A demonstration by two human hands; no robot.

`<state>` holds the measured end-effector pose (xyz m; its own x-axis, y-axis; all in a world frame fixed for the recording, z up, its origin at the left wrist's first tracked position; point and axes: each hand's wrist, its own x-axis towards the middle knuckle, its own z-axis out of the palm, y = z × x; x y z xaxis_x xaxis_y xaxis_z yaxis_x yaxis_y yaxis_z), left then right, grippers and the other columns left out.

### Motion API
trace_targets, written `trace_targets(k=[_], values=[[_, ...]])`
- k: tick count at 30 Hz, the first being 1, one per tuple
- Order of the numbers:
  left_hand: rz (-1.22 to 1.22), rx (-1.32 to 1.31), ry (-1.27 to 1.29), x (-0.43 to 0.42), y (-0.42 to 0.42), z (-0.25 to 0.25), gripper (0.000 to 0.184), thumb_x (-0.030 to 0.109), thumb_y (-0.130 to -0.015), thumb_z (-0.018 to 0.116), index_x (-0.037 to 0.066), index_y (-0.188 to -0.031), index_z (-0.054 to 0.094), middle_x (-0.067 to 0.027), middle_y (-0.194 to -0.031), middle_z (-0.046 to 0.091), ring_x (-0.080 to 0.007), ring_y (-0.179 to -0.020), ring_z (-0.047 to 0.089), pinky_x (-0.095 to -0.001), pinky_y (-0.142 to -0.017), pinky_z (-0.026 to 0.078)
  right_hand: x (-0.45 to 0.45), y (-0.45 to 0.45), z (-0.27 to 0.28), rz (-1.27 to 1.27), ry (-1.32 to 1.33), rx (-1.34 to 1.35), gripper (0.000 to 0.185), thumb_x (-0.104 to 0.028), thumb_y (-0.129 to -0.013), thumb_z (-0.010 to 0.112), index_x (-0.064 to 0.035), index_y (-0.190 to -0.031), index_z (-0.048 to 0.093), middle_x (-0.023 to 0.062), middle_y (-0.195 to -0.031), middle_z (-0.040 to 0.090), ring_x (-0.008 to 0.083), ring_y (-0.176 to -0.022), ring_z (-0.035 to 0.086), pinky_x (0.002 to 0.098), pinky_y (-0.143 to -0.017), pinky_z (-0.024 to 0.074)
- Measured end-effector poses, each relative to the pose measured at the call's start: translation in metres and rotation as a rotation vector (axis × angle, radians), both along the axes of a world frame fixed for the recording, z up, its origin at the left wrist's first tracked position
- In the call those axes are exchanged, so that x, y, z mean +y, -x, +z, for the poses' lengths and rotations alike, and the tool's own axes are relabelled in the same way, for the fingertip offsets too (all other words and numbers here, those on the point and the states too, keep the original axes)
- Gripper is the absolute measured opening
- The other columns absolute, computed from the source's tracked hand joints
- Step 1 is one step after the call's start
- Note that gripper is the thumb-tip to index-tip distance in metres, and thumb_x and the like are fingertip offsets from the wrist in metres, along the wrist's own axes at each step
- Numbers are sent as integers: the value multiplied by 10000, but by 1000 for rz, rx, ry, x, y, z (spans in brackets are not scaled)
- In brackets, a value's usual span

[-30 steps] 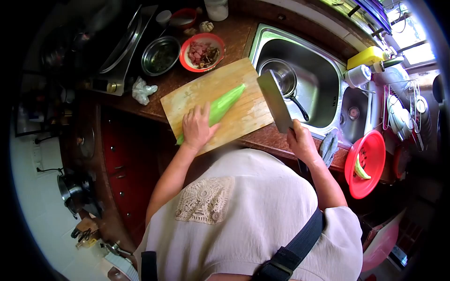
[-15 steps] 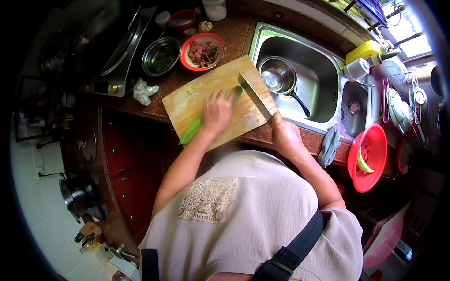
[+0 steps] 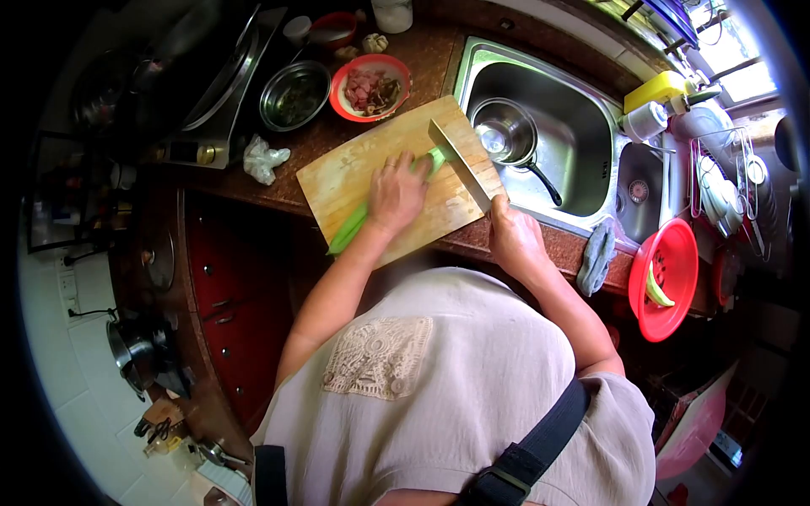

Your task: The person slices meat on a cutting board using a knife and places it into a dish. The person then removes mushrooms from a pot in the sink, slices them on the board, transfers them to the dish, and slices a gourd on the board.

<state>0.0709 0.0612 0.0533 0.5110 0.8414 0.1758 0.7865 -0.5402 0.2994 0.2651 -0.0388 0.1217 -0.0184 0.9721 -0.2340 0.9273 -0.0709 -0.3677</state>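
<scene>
A long light-green vegetable (image 3: pixel 348 229), its kind not clear, lies slantwise across the wooden cutting board (image 3: pixel 333 173). My left hand (image 3: pixel 398 192) is closed over its middle, fingertips near the far end, holding it against the board. In my right hand (image 3: pixel 515 234) is the handle of a kitchen knife (image 3: pixel 461 167). Its broad blade stands on edge across the vegetable's far end, just right of my left fingers. Whether the edge has gone into the vegetable, I cannot tell.
Behind the board are a red-rimmed bowl (image 3: pixel 336 90) of meat and a metal bowl (image 3: pixel 265 101). To the right, the sink (image 3: pixel 576 118) holds a saucepan (image 3: pixel 530 135). A red basin (image 3: pixel 682 287) with a curved green piece and a grey cloth (image 3: pixel 597 260) sit near the counter's edge.
The whole view has shifted slightly. Both hands keep their grips, and the knife stays at the vegetable's far end with hardly any visible movement.
</scene>
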Motion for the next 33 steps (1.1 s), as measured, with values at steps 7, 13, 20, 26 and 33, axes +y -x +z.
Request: trace_targets(k=[7, 13, 20, 26, 33], values=[[-13, 12, 14, 0, -1, 2, 404, 171, -775, 673, 130, -1169, 592, -117, -1071, 557, -321, -1016, 554, -452, -810, 468, -4, 7, 2, 32, 43, -3, 142, 25, -791, 511, 56, -919, 460, 266, -720, 633, 441, -737, 647, 520, -659, 503], [-41, 3, -34, 0, 3, -1, 415, 156, -774, 664, 113, -1179, 581, -144, -1114, 554, -337, -1019, 549, -463, -825, 466, 5, 14, -34, -17, -3, 22, 131, 17, -797, 509, 42, -916, 459, 277, -703, 622, 471, -728, 629, 548, -656, 484], [-31, -116, 120, -4, 20, 6, 448, 132, -774, 651, 98, -1213, 572, -149, -1118, 539, -349, -1026, 539, -462, -863, 465, -6, 13, 2, 24, -10, 18, 138, 14, -793, 512, 59, -921, 486, 269, -718, 635, 436, -708, 647, 516, -633, 505], [-28, -74, 47, -3, 17, 1, 393, 137, -770, 640, 117, -1161, 605, -128, -1052, 561, -329, -979, 560, -448, -797, 482, -13, 18, 6, 35, 33, 5, 132, 41, -782, 502, 58, -909, 469, 277, -700, 624, 446, -695, 639, 523, -623, 499], [-42, -46, 19, -2, 18, -1, 412, 154, -766, 655, 112, -1171, 589, -153, -1087, 566, -340, -1007, 562, -451, -824, 480, 1, 28, -30, 26, -15, 40, 122, -7, -805, 544, 42, -892, 474, 279, -711, 628, 451, -715, 642, 523, -640, 505]])
